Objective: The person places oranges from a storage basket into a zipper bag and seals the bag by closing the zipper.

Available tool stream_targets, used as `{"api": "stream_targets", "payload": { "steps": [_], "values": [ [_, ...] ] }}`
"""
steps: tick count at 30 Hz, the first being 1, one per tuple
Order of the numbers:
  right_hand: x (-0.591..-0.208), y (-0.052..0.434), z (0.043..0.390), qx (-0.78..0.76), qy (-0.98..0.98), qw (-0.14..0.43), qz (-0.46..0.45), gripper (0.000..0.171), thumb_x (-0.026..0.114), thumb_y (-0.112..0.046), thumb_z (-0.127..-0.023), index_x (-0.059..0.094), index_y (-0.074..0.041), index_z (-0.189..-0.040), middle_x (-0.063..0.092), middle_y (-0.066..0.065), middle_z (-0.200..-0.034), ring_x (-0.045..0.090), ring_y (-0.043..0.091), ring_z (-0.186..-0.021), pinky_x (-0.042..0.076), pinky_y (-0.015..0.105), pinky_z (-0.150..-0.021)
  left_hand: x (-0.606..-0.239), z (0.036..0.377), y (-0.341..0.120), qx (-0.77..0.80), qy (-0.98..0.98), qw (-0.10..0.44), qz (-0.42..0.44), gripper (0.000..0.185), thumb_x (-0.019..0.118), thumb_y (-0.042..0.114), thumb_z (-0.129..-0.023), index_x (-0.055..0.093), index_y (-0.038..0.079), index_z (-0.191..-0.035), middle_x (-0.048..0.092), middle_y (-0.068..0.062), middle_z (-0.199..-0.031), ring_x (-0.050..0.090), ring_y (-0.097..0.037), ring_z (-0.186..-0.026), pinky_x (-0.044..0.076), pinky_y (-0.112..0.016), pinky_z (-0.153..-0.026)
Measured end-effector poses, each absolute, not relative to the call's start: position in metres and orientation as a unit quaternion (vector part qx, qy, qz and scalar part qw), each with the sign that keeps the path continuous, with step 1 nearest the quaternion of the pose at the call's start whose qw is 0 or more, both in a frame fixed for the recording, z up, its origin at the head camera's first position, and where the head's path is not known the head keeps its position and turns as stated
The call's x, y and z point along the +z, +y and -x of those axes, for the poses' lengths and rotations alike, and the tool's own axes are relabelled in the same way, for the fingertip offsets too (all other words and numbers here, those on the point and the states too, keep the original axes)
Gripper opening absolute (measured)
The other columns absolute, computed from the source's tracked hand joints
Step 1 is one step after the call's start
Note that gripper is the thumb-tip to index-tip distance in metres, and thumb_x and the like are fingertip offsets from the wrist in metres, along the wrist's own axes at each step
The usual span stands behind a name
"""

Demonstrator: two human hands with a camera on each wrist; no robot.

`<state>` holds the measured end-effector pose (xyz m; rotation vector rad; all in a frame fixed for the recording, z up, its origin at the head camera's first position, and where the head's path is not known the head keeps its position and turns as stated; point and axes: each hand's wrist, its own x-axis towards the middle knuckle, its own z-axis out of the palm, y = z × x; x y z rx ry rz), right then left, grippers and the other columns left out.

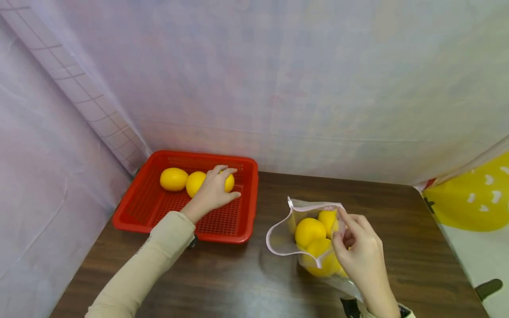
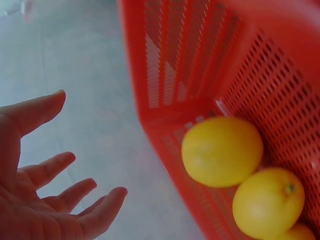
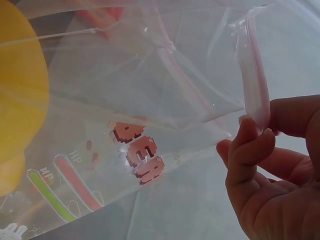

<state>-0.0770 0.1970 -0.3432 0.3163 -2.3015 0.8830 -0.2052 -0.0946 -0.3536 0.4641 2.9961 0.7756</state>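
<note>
Left hand (image 1: 212,192) is in the basket (image 1: 137,205), fingers spread and nearly straight, gripping nothing; in the head view its fingertips rest on or just over the third lemon (image 1: 229,182); contact cannot be told. The wrist view shows the palm empty. Two more lemons (image 1: 173,179) lie at its 10 o'clock, touching each other.

Right hand (image 1: 359,256) pinches the bag (image 1: 284,234) by its pink zip rim between thumb and fingertips (image 3: 250,145). The bag lies on the table (image 1: 258,282) at 4 o'clock from the basket, mouth gaping toward 10 o'clock. Three lemons show inside, near the mouth.

Risk, as judged: the pinch holds one edge only. A lift or tug there could tilt the mouth down, letting fruit roll out across the table. Thin film could also slip from the fingertips.
</note>
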Motion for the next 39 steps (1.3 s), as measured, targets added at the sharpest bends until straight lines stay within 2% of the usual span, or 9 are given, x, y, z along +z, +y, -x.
{"api": "stream_targets", "payload": {
  "steps": [4,10,14,20,26,30,35,39],
  "values": [
    [-0.344,0.199,0.077,0.337,-0.876,0.321,-0.123,0.047,0.065,0.019,-0.061,0.061,0.011,-0.107,0.058,0.014,-0.084,0.043,0.000,-0.057,0.039,0.005,-0.050,-0.355,0.226,-0.095,0.230,0.964,0.018,-0.135,0.065,0.072,0.029,-0.076,0.046,0.004,-0.130,0.039,-0.020,-0.133,0.037,-0.040,-0.119,0.034,-0.048,-0.097],
    [-0.347,0.200,0.076,0.334,-0.875,0.325,-0.132,0.047,0.065,0.020,-0.061,0.061,0.011,-0.107,0.059,0.014,-0.085,0.044,-0.001,-0.058,0.040,0.005,-0.051,-0.371,0.252,-0.097,0.200,0.968,0.099,-0.114,0.070,0.071,0.030,-0.077,0.041,0.003,-0.134,0.036,-0.023,-0.134,0.035,-0.043,-0.119,0.030,-0.050,-0.098],
    [-0.348,0.200,0.075,0.336,-0.875,0.320,-0.135,0.047,0.065,0.020,-0.061,0.061,0.012,-0.107,0.059,0.014,-0.086,0.044,-0.002,-0.059,0.041,0.005,-0.051,-0.382,0.264,-0.098,0.198,0.966,0.133,-0.101,0.072,0.071,0.029,-0.077,0.039,0.003,-0.136,0.035,-0.023,-0.135,0.034,-0.042,-0.117,0.029,-0.050,-0.097],
    [-0.348,0.199,0.072,0.345,-0.875,0.314,-0.134,0.048,0.066,0.020,-0.061,0.061,0.010,-0.108,0.058,0.013,-0.087,0.045,-0.002,-0.059,0.041,0.006,-0.051,-0.394,0.272,-0.099,0.190,0.967,0.144,-0.085,0.073,0.073,0.026,-0.074,0.039,0.004,-0.136,0.034,-0.024,-0.134,0.034,-0.043,-0.113,0.028,-0.049,-0.094],
    [-0.348,0.199,0.069,0.347,-0.871,0.316,-0.141,0.049,0.067,0.020,-0.061,0.061,0.011,-0.108,0.058,0.013,-0.086,0.045,-0.002,-0.059,0.042,0.006,-0.051,-0.402,0.270,-0.103,0.183,0.969,0.156,-0.065,0.069,0.071,0.025,-0.076,0.040,0.006,-0.135,0.037,-0.023,-0.130,0.037,-0.043,-0.113,0.030,-0.051,-0.095],
    [-0.349,0.199,0.069,0.353,-0.869,0.315,-0.143,0.049,0.067,0.020,-0.060,0.061,0.011,-0.108,0.058,0.013,-0.087,0.046,-0.003,-0.059,0.042,0.006,-0.051,-0.408,0.271,-0.104,0.196,0.969,0.144,-0.050,0.066,0.072,0.021,-0.076,0.043,0.007,-0.133,0.036,-0.024,-0.129,0.038,-0.044,-0.114,0.031,-0.052,-0.096],
    [-0.348,0.198,0.068,0.355,-0.867,0.318,-0.146,0.050,0.067,0.021,-0.060,0.061,0.011,-0.108,0.058,0.013,-0.087,0.046,-0.003,-0.059,0.042,0.006,-0.051,-0.411,0.273,-0.102,0.206,0.969,0.130,-0.040,0.055,0.072,0.013,-0.075,0.049,0.006,-0.125,0.039,-0.022,-0.124,0.041,-0.043,-0.107,0.035,-0.050,-0.091],
    [-0.347,0.198,0.069,0.353,-0.867,0.319,-0.149,0.050,0.067,0.021,-0.060,0.061,0.011,-0.108,0.058,0.013,-0.087,0.046,-0.002,-0.059,0.042,0.006,-0.051,-0.412,0.274,-0.100,0.197,0.972,0.123,-0.041,0.051,0.071,0.012,-0.075,0.052,0.007,-0.121,0.042,-0.021,-0.121,0.042,-0.043,-0.104,0.036,-0.050,-0.089]
  ]
}}
